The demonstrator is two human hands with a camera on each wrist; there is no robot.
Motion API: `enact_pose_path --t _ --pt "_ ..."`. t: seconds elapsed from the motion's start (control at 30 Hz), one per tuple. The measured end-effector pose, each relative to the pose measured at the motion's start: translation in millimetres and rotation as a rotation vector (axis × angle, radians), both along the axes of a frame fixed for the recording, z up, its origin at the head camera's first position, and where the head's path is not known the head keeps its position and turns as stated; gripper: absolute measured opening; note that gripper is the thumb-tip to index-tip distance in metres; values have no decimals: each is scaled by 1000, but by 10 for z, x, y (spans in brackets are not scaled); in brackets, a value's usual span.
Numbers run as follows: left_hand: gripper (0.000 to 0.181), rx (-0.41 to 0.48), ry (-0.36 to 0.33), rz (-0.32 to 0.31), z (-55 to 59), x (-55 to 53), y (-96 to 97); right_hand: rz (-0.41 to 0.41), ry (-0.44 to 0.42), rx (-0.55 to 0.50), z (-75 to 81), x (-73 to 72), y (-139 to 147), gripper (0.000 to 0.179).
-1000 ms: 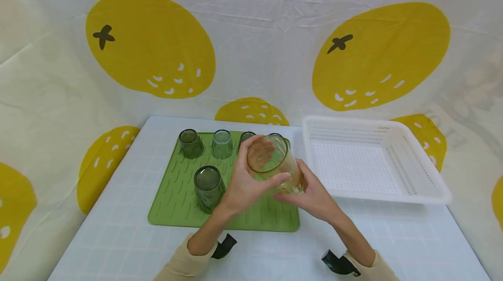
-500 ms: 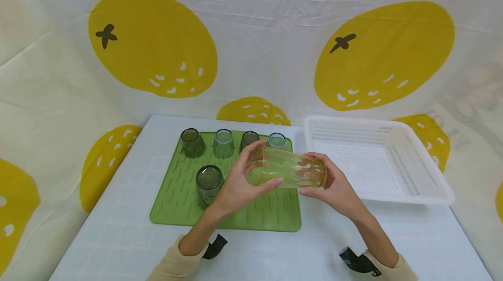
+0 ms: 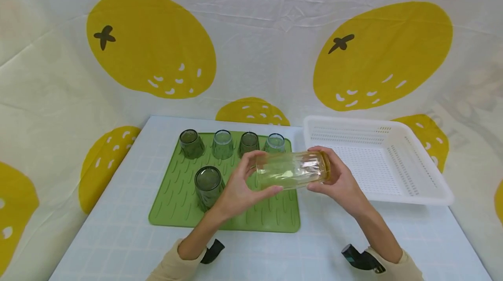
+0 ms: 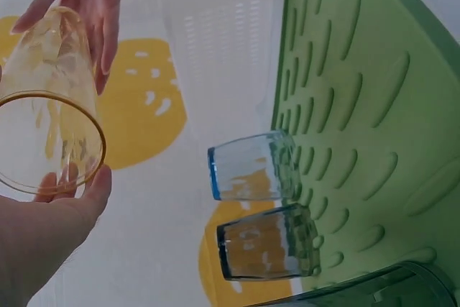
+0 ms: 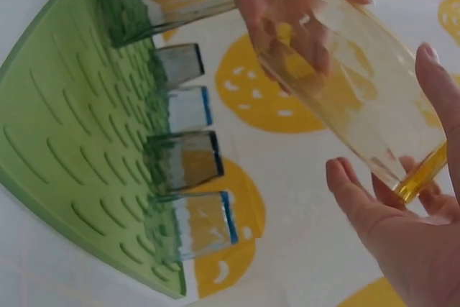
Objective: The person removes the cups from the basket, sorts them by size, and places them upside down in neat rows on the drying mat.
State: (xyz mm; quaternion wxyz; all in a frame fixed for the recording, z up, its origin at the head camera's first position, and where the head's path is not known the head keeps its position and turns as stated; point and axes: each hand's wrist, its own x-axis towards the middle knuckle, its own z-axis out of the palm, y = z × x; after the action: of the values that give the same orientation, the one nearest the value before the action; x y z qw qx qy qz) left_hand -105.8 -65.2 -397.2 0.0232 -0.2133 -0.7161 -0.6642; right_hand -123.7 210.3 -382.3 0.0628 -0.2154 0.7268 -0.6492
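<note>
A tall amber drinking glass [image 3: 291,169] is held sideways in the air above the right part of the green drying mat [image 3: 177,202]. My left hand [image 3: 239,189] grips its rim end, fingers behind and thumb in front. At the thicker base end, on the right, my right hand [image 3: 343,187] holds it between fingers and thumb. The left wrist view shows the glass's open rim [image 4: 102,156] in my left hand [image 4: 54,224]. In the right wrist view, its dark amber base [image 5: 420,174] is beside my right hand [image 5: 402,239].
Several small upside-down glasses [image 3: 222,145], grey and bluish, stand along the mat's back edge. One larger dark glass [image 3: 207,185] stands upside down nearer, beside my left forearm. A white perforated basket [image 3: 393,198] sits at the right on the pale checked tablecloth [image 3: 275,255].
The amber glass has turned from tilted, with its rim facing the head camera, to lying sideways. My right hand has moved right with the base; my left hand keeps the rim end.
</note>
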Motion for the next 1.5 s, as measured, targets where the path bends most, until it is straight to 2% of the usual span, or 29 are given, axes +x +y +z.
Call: enact_pose_path --t 0.13,0.37,0.47,0.63,0.8,1.1,1.5 --pt "78 -37 -34 7 -23 16 -15 16 -13 -26 38 -10 -26 78" --pt "79 -183 -55 28 -62 35 -27 58 -6 -58 129 -33 -106 83" --pt "80 -220 -24 27 -81 36 -37 89 -8 -86 150 -47 -155 82" --pt "80 -303 77 28 -109 20 -46 128 36 -111 136 -86 -235 77" --pt "80 -331 109 21 -125 18 -52 117 94 -48 124 -98 -297 77" --pt "84 -371 89 1 -146 2 -63 155 135 51 48 -112 -401 82" --pt "80 -412 129 -2 -304 -4 -73 172 181 118 -105 -136 -491 82"
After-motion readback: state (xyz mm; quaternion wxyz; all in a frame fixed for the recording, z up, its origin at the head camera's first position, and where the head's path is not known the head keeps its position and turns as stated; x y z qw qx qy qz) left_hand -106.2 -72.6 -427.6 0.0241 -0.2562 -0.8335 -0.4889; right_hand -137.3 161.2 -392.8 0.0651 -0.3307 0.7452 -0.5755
